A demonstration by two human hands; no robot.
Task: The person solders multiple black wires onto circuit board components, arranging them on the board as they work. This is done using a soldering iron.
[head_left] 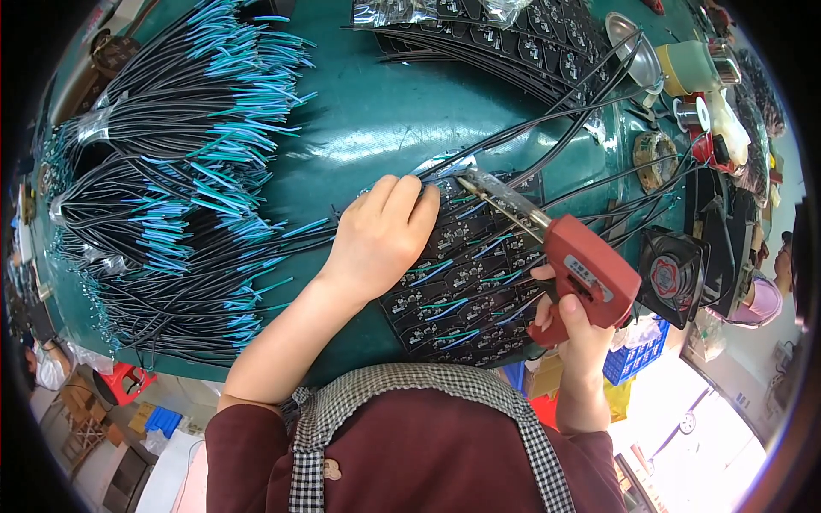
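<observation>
My right hand (575, 329) grips the handle of a red soldering gun (592, 267). The gun's long metal front reaches up and left, its tip close to my left fingertips. My left hand (385, 227) is closed over the upper edge of a panel of black circuit boards (462, 282), pinching a black cable (505, 134) that runs off to the upper right; the fingertips are partly hidden. Short blue and green wire ends lie across the panel, and several more black cables extend from it to the right.
Thick bundles of black cables (171, 124) with blue and green ends fill the left side of the green table (359, 111). Stacked board panels (505, 43) lie at the back. To the right are a metal dish (631, 50), solder spool (691, 113), tape roll (654, 161) and black fan (674, 275).
</observation>
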